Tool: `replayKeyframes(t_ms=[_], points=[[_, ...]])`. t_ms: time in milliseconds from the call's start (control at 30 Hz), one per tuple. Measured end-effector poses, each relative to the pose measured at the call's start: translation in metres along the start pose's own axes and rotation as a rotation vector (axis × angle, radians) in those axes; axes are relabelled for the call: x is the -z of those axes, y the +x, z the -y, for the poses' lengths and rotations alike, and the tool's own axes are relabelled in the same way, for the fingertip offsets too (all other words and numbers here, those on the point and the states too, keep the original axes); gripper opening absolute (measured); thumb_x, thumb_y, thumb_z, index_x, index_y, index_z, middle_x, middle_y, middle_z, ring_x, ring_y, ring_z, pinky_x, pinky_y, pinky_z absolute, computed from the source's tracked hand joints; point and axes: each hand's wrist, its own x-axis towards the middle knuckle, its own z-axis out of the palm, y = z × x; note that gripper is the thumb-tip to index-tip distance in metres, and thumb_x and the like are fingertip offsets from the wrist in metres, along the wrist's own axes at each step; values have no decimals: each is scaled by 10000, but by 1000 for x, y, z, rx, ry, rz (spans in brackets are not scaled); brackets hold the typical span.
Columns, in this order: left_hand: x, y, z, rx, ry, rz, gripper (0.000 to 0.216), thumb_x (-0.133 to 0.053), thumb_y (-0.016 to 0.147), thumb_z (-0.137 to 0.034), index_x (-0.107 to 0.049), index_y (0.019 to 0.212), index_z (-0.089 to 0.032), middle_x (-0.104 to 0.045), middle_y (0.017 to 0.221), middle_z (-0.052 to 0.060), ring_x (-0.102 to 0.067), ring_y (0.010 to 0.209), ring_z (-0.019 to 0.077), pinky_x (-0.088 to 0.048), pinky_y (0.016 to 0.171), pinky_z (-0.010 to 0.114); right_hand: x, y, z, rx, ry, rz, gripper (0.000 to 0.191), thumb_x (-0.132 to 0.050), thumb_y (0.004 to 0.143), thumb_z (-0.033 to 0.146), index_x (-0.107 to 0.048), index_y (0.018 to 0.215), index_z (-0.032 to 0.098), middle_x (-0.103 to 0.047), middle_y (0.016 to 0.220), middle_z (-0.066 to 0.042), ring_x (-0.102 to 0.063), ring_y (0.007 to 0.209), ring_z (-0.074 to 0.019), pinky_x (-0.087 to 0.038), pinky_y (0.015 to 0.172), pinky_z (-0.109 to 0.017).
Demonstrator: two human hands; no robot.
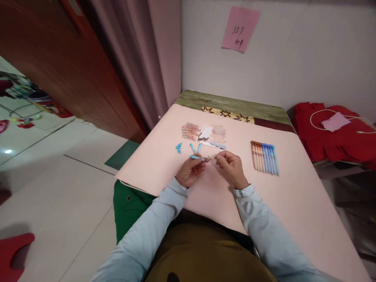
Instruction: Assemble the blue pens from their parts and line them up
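Note:
My left hand (188, 174) is closed around a light-blue pen barrel (195, 157), which lies nearly level across the fingers. Close by, my right hand (232, 169) pinches with thumb and forefinger; a small thin piece seems to show at its tips, too small to name. The two hands are slightly apart. Just beyond the left hand, two more light-blue barrels (199, 148) lie on the table. Small blue pieces (179, 147) sit in a cluster to their left. Farther back are white pen refills with dark ends (206, 132), between brownish clear parts (190, 131) and pale clear tubes (219, 133).
A row of assembled brown and blue pens (264, 158) lies on the pink-covered table (293, 203) at right. Red cloth (331, 137) with a white cable is piled beyond the right edge. A pink note (241, 29) hangs on the wall; a curtain (141, 51) borders the left.

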Motion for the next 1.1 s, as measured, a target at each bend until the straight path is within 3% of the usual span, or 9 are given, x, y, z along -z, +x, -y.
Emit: replayKeyframes(t_ms=[133,233,333,433,833,1033,1100], points=[[-3,0,-1,-63,-107,-61,130,-521,897,-33,-619,887,-118,-739,834,56,-678,591,56,-553,564,105,10,5,-3,34,11,-129,326,-656,839,483,-638,743,172,-587,613,14,-460,526,-94,-376,525,-231],[-4,0,-1,-80,-189,-116,190,-448,946,-56,-625,912,-116,-738,850,51,-675,585,43,-552,571,93,11,5,-6,32,12,-152,335,-651,845,487,-632,726,174,-578,603,14,-452,524,-97,-366,521,-237],[-4,0,0,-3,-135,-67,183,-449,949,-66,-628,950,-104,-738,889,78,-690,598,68,-568,563,122,7,3,-8,36,-8,-119,318,-659,843,473,-640,739,173,-576,601,16,-460,533,-100,-367,531,-238],[-4,0,1,-24,-125,-42,162,-471,938,-61,-624,958,-111,-738,909,76,-695,614,66,-564,571,115,3,2,-9,38,-36,-95,301,-671,838,456,-650,750,169,-581,600,16,-465,539,-100,-371,540,-238],[-4,0,11,-7,103,79,180,-668,811,-59,-648,987,-96,-748,964,126,-726,731,137,-597,703,211,14,6,-6,67,-72,-175,317,-644,853,459,-643,738,164,-580,609,9,-463,541,-104,-375,537,-237],[-4,2,4,-62,-47,-67,124,-560,880,-43,-652,946,-92,-741,921,93,-702,686,73,-573,679,134,49,13,-3,139,-302,-325,284,-689,795,439,-687,767,156,-610,625,-6,-506,567,-122,-387,545,-243],[-4,3,2,-85,-84,-110,130,-530,904,-61,-648,944,-100,-738,899,79,-691,658,64,-571,643,129,64,14,-4,98,-397,-281,289,-697,775,442,-716,799,155,-635,643,-16,-515,575,-127,-386,547,-244]])
